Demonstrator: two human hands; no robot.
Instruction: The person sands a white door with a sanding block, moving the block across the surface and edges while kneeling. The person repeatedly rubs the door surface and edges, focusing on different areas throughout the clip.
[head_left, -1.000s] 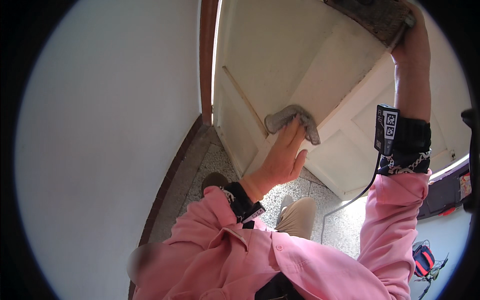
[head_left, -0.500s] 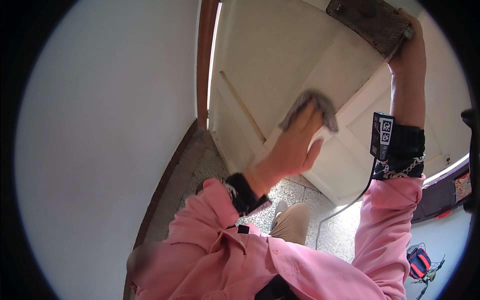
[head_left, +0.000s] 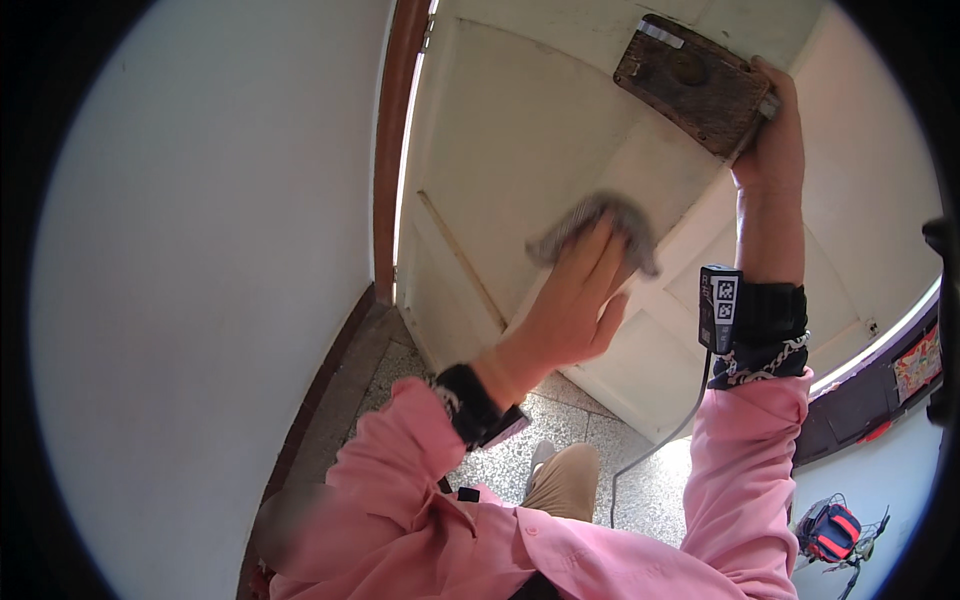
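Note:
A cream-painted door (head_left: 520,130) stands open in front of me. My left hand (head_left: 572,305) presses a grey rag (head_left: 556,238) against its face, fingers stretched over the cloth and thumb apart; the rag is slightly blurred. Further up, my right hand (head_left: 778,150) wraps round the door's free edge beside an old dark brown lock case (head_left: 688,85) with a round knob. Some right-hand fingers are hidden behind the door.
A white wall (head_left: 210,250) rises on the left beside a brown door frame (head_left: 392,150). Speckled floor (head_left: 560,405) lies below. A cable (head_left: 660,440) hangs from my right wrist device. At lower right stands a bicycle with a red and dark blue bag (head_left: 835,530).
The view has shifted, so the lock and right hand sit lower and more to the left. The rag and left hand have shifted slightly left in the picture. Both grips stay the same.

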